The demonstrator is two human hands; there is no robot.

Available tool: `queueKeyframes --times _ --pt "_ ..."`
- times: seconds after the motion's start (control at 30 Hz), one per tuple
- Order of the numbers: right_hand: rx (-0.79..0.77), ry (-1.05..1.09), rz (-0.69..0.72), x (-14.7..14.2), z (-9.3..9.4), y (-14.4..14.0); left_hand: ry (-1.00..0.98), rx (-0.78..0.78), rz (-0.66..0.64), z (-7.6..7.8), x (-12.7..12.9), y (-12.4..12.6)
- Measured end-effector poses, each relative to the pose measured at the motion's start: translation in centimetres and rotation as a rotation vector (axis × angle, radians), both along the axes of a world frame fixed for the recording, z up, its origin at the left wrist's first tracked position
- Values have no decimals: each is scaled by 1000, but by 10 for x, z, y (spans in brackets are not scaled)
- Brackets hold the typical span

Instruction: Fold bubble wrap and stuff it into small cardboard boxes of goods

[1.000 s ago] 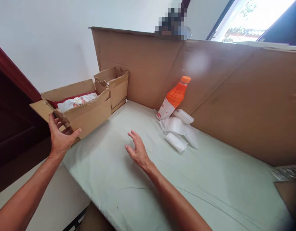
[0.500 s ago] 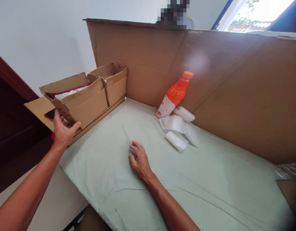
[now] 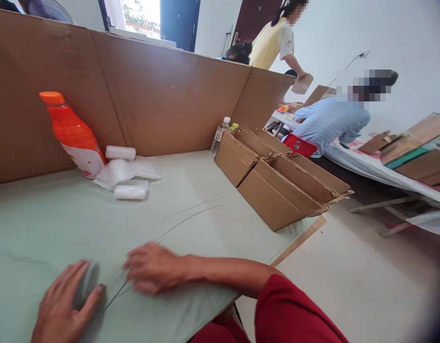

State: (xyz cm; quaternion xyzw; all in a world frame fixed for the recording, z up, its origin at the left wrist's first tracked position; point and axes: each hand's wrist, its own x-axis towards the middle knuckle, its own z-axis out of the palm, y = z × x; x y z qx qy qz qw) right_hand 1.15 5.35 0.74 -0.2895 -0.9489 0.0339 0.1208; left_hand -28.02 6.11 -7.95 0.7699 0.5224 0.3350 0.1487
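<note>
Both hands lie flat on the pale green cloth [image 3: 191, 190] that covers the table. The left hand [image 3: 65, 305] is at the near left edge, fingers spread wide and holding nothing. The right hand [image 3: 154, 267] is just to its right, palm down, fingers loosely together and blurred, also holding nothing. A thin crease in the cloth runs between the two hands and away to the far right.

The nearest loose things are the white foam wraps [image 3: 125, 176], far from the fingers and a little to the left; the left hand lies more in line with them. The orange bottle [image 3: 73, 136] leans beside them against the cardboard wall [image 3: 163, 95]. Open cardboard boxes [image 3: 277, 181] sit at the table's right end. Other people work at another table [image 3: 366, 166] further right
</note>
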Motion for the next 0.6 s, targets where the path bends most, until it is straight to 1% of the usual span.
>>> queueKeyframes --times 0.03,0.1,0.17,0.23,0.27,0.3,0.33,0.37,0.4,0.47,0.53,0.6 --pt "13 47 -148 34 12 4 64 53 -64 1 17 -3" --pt "75 89 -488 105 43 18 165 168 -192 6 50 -17" --pt "183 13 -816 173 79 37 204 218 -306 14 82 -40" --pt "280 -119 -1090 230 112 55 214 188 -438 20 109 -65" --pt "319 -193 -1219 254 125 64 192 165 -510 22 121 -77" --pt "332 -262 -1337 273 135 71 157 134 -581 22 130 -88" --pt "308 -319 -1429 288 143 77 115 90 -643 21 138 -98" --pt "256 -366 -1502 299 148 82 73 33 -689 21 144 -105" --pt "181 -402 -1543 306 152 87 32 -35 -722 22 147 -111" --pt "47 -440 -1536 311 155 93 -34 -181 -733 29 147 -115" --pt "8 -450 -1467 304 156 95 -90 -305 -673 44 141 -113" --pt "44 -452 -1395 291 155 92 -133 -386 -568 63 131 -105"
